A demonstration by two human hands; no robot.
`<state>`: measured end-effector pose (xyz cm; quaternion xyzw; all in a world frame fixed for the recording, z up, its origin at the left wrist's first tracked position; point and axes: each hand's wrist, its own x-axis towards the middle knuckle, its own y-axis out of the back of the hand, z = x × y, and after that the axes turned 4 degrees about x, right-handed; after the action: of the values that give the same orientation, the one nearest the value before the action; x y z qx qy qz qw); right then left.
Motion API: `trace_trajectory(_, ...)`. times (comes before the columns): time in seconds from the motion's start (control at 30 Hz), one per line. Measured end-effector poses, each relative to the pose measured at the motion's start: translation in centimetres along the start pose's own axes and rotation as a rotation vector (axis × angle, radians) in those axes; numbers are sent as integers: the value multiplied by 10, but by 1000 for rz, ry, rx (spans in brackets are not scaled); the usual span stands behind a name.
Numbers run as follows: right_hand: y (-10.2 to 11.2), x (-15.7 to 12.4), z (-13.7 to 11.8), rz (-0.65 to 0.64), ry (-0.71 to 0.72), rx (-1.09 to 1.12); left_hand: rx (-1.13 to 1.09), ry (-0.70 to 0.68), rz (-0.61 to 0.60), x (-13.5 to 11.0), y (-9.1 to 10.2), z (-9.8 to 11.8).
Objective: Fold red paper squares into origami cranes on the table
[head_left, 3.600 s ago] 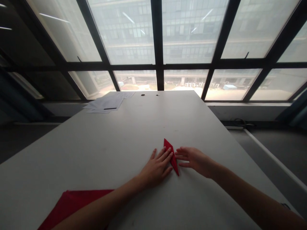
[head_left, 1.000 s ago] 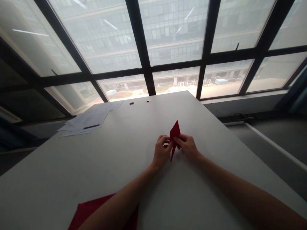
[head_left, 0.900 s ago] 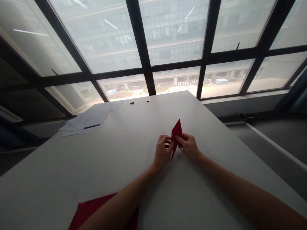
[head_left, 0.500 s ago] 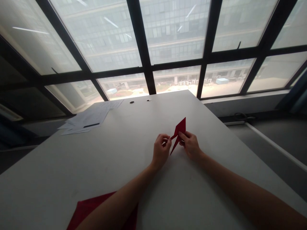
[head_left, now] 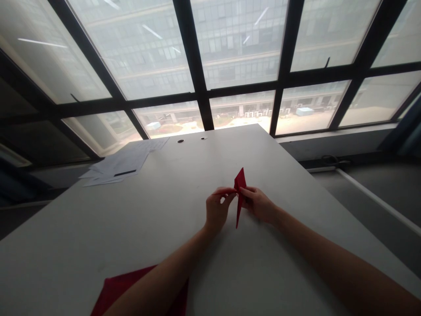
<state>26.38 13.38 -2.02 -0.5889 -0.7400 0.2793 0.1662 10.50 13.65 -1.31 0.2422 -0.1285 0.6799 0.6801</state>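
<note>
A piece of folded red paper (head_left: 240, 179) is held up over the white table between my two hands. One narrow point of it hangs down, another sticks out to the left, and a wider part points up and away. My left hand (head_left: 217, 206) pinches the left-pointing strip between thumb and fingers. From the other side, my right hand (head_left: 258, 202) grips the middle of the paper, its thumb on the near face. Beneath my left forearm, near the front edge of the view, lies a larger red sheet (head_left: 120, 287), partly covered by the arm.
The white table (head_left: 184, 171) reaches toward large dark-framed windows. Loose white papers (head_left: 125, 158) lie at its far left with a dark pen (head_left: 125, 173) on top. Two round holes sit near the far edge. A pale rail (head_left: 378, 199) runs along the floor at right.
The folded paper has turned and shifted slightly left and toward me. Its left strip now points sideways along my left fingers, and the lower point hangs more steeply.
</note>
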Motion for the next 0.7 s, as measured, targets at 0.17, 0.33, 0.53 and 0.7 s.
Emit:
trace_trajectory(0.17,-2,1,1,0,15,-5,150,-175,-5,1,5,7)
trace_trajectory(0.33,-2,3,4,14,36,-5,208,-193,-15,-1,5,6)
trace_trajectory(0.53,-2,-1,0,-119,0,-93,235,-127,37,-1,2,0)
trace_trajectory(0.7,-5,-4,-2,-179,15,-150,42,-67,48,-1,0,-4)
